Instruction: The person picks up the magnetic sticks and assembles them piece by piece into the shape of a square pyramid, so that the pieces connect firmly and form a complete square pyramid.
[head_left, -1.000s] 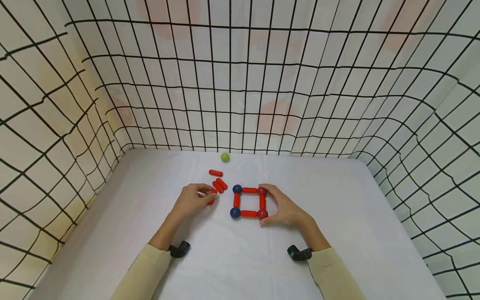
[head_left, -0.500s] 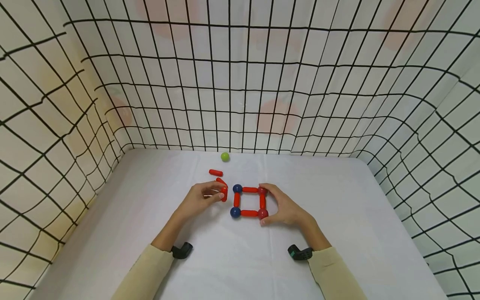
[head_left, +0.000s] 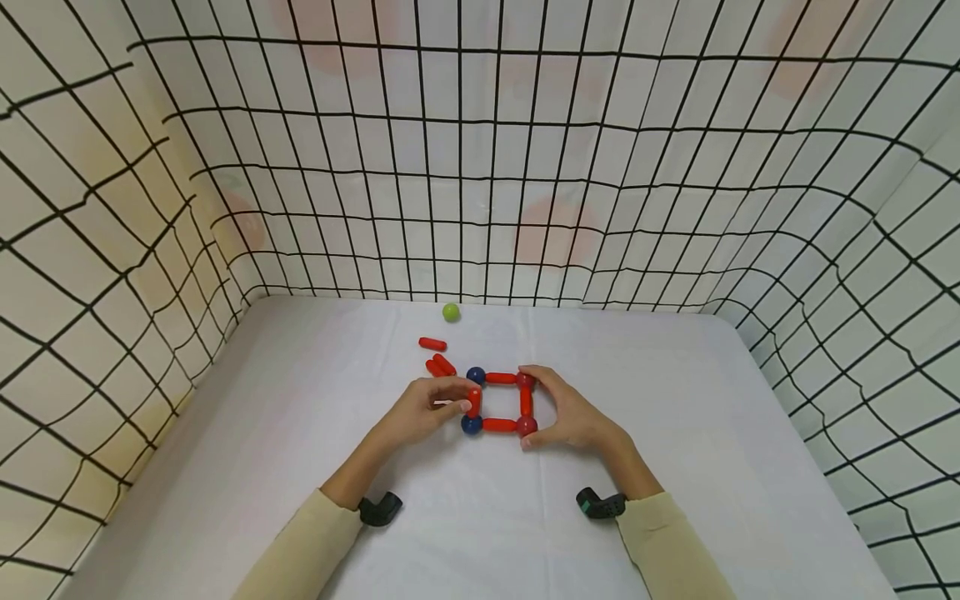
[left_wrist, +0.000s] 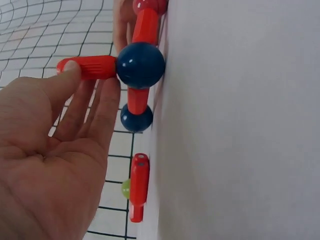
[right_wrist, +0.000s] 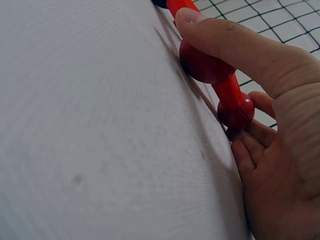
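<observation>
red rod pinched upright in my left hand on the near blue ball, right hand gripping the square; best press straight down.

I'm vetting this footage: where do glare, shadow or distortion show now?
Head: the black grid bends and kinks towards the corners; left wrist: a small glint on the nearer blue ball; right wrist: a glint on the farther red ball, shadow on the white cloth.

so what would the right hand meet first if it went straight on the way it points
Beyond the red balls the right hand grips, probably the red rod joining them, though depth is unclear.
</observation>
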